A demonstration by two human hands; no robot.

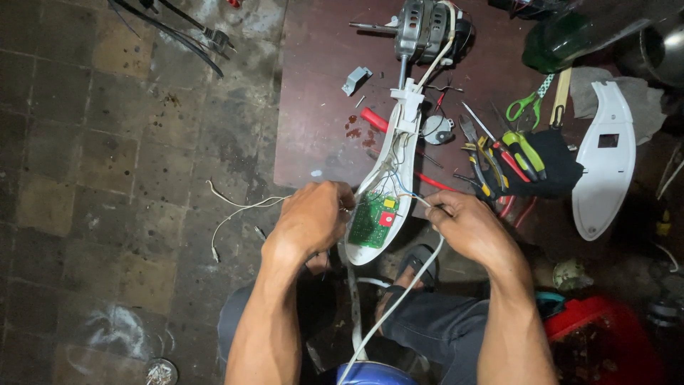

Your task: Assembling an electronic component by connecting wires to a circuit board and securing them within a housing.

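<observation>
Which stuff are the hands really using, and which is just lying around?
In use: left hand, right hand, white housing, green circuit board, thin wires.
Lying about: pliers, green scissors, white cover, red screwdriver.

We see a glossy white plastic housing point(388, 153) holding a matt green circuit board point(372, 219), and beyond the housing's far end a motor point(424, 28) of dull grey metal. Just right of the housing lie pliers point(476, 153) and screwdrivers with yellow and red plastic grips on black cloth point(552, 167), while left of it the floor point(107, 178) is rough, stained stone tile.
</observation>
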